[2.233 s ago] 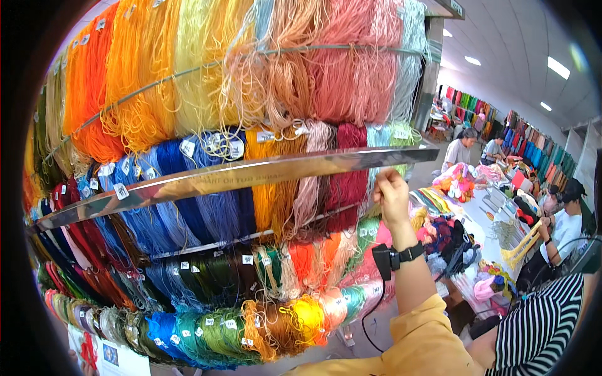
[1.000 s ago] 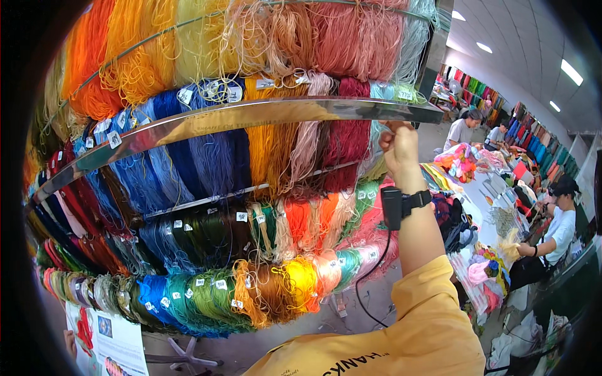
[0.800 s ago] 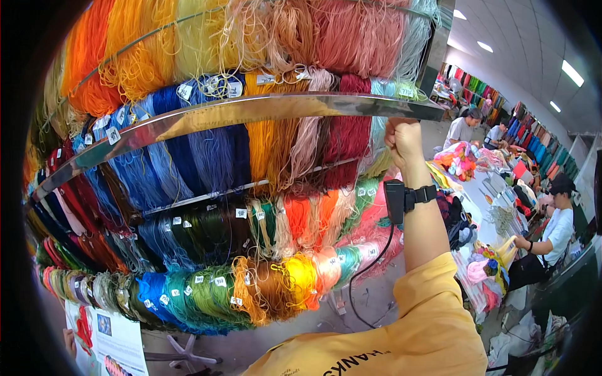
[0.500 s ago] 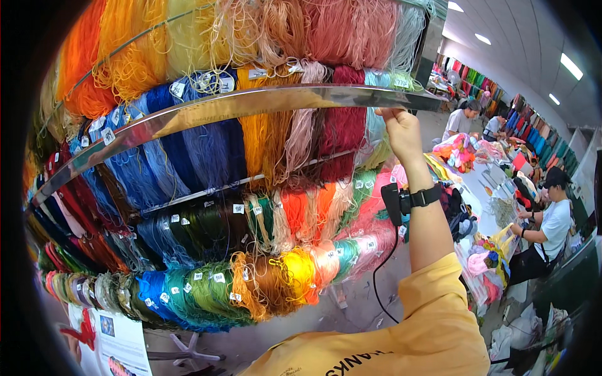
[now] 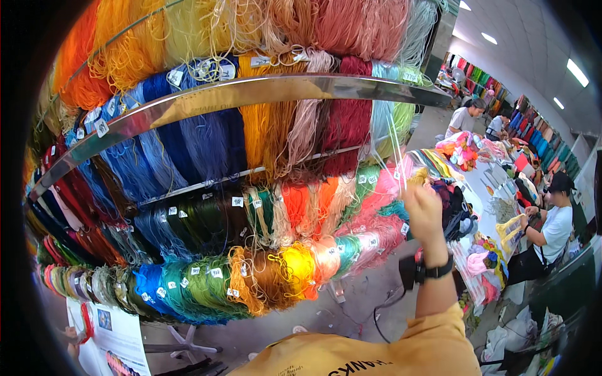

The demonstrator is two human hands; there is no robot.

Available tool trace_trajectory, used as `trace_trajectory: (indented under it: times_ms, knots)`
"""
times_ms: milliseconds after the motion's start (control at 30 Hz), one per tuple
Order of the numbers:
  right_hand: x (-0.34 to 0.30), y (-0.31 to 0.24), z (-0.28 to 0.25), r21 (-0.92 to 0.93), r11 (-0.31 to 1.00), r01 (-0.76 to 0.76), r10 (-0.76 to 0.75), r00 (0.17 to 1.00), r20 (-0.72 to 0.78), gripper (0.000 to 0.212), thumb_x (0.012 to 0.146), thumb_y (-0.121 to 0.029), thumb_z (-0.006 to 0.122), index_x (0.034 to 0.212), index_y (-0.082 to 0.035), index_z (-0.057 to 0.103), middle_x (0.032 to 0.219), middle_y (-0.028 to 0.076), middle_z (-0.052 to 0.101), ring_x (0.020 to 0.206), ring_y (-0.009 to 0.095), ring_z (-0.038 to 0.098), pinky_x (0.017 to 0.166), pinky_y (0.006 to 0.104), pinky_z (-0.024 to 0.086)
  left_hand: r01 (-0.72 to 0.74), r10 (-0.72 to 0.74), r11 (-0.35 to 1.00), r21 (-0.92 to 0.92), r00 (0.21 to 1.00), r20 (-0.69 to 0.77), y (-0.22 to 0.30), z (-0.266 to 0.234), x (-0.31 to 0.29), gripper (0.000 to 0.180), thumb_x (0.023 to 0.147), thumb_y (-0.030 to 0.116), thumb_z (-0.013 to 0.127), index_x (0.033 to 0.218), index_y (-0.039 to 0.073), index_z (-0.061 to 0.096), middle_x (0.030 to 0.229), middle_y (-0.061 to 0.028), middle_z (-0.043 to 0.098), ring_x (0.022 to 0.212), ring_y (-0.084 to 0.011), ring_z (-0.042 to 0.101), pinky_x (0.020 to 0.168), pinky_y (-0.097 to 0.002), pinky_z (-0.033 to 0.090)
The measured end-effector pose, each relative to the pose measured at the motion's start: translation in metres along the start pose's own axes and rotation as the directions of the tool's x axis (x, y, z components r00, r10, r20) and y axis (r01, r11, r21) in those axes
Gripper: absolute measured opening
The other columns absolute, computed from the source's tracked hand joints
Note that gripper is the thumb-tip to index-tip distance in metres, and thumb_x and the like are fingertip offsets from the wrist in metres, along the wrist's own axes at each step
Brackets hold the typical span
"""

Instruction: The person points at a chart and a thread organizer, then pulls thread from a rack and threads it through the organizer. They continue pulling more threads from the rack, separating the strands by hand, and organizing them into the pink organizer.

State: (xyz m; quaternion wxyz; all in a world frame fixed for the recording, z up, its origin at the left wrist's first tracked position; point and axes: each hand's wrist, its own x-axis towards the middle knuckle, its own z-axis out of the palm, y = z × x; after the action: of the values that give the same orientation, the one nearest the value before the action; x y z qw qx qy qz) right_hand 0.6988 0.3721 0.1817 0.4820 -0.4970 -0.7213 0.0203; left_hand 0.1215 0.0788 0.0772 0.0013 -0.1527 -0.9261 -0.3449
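My right hand is closed on a few pale thread strands. They run up taut from my fingers to the light blue and light green skeins behind the metal rail. At the lower left, my left hand is dim and cut by the picture's dark rim. A small bundle of red thread hangs at its fingers, which appear closed on it. Right beside that hand is a white printed sheet with small pictures; whether the hand grips it too is unclear.
Tiers of coloured thread skeins with paper tags fill the rack behind a shiny curved metal rail. On the right, a long table carries heaps of yarn, with a seated co-worker beside it. A star-shaped stand base is on the floor.
My right hand has come down from the rail's right end to below it, and pale strands now stretch between the hand and the rack. The view has shifted slightly.
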Motion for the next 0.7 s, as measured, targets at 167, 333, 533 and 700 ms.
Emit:
trace_trajectory:
  times_ms: [167, 333, 533, 700]
  knots:
    - [-0.126, 0.027, 0.005, 0.055, 0.908, -0.414, 0.361, 0.844, 0.397, 0.013, 0.080, -0.011, 0.049, 0.076, 0.000, 0.054, 0.061, 0.009, 0.049, 0.055, 0.016, 0.043, 0.053, 0.0277, 0.039, -0.005, 0.005, 1.000, 0.018, 1.000, 0.003, 0.004, 0.004, -0.002, 0.043, 0.086, 0.024, 0.032, 0.118, -0.003, 0.039, 0.111, -0.0170, 0.049, 0.097, -0.0230, 0.048, 0.085, -0.0296, 0.036]
    - [-0.335, 0.153, 0.002, -0.600, 0.713, -0.363, 0.654, 0.032, 0.756, 0.020, 0.072, -0.019, 0.054, 0.085, -0.004, 0.060, 0.082, 0.015, 0.060, 0.081, 0.026, 0.058, 0.068, 0.0346, 0.044, -0.039, 0.037, 0.999, 0.034, 0.999, 0.032, 0.011, 0.013, 0.006, 0.041, 0.085, 0.022, 0.032, 0.117, -0.003, 0.040, 0.111, -0.0163, 0.049, 0.097, -0.0222, 0.048, 0.085, -0.0294, 0.036]
    - [-0.332, 0.124, 0.008, -0.830, 0.534, -0.162, 0.758, -0.343, 0.555, 0.027, 0.066, -0.017, 0.052, 0.088, -0.006, 0.062, 0.099, 0.016, 0.057, 0.092, 0.031, 0.055, 0.078, 0.0357, 0.043, -0.005, 0.005, 0.998, 0.068, 1.000, 0.001, -0.022, 0.000, 0.014, 0.040, 0.084, 0.019, 0.032, 0.116, -0.003, 0.041, 0.110, -0.0154, 0.050, 0.097, -0.0213, 0.048, 0.086, -0.0292, 0.035]
    - [-0.224, 0.077, 0.113, -0.359, 0.923, 0.138, 0.355, 0.051, 0.933, 0.017, 0.070, -0.013, 0.046, 0.073, -0.006, 0.061, 0.076, 0.015, 0.060, 0.075, 0.033, 0.057, 0.064, 0.0402, 0.044, 0.135, -0.141, 0.971, 0.197, 0.990, 0.018, -0.087, 0.030, 0.065, 0.036, 0.085, 0.019, 0.032, 0.111, -0.002, 0.045, 0.103, -0.0139, 0.053, 0.090, -0.0197, 0.050, 0.078, -0.0311, 0.040]
